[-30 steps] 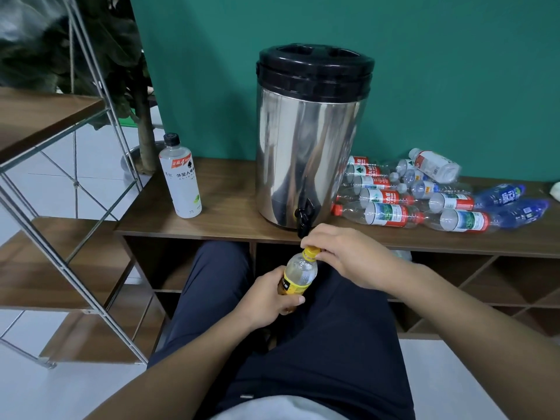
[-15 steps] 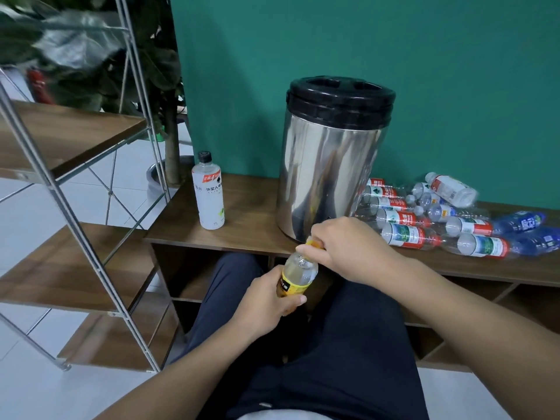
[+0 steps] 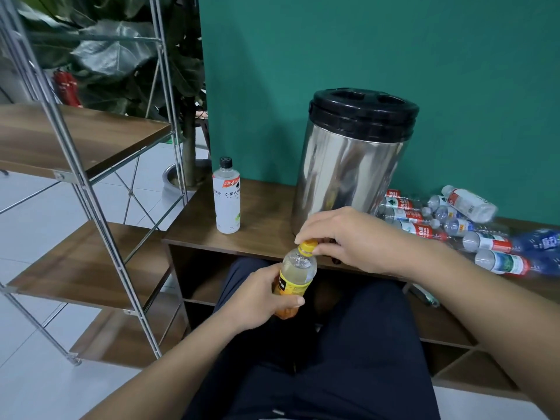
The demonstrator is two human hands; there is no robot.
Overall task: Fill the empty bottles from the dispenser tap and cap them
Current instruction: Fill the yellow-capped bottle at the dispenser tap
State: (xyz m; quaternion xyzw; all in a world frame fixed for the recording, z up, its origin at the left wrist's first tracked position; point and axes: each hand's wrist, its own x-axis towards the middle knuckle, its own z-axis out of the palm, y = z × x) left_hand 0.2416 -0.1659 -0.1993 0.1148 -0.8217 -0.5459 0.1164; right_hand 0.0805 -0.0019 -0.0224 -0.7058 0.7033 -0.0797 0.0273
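Fingers of our right hand [image 3: 360, 237] pinch the yellow cap [image 3: 308, 247] atop the yellow-labelled bottle [image 3: 295, 278], which our left hand [image 3: 260, 295] grips just below. Its label writing we cannot read.

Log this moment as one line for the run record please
step: capping | left hand: grips yellow-label bottle | right hand: pinches yellow cap | dispenser: behind on cabinet | empties: lying right

The person's left hand [image 3: 257, 298] and right hand [image 3: 354, 237] are bare, and both forearms are uncovered as far as the frame shows, with no sleeve reaching them. Dark navy trousers [image 3: 348, 344] cover the legs. A pale strip at the bottom edge may be a shirt hem [image 3: 274, 416].
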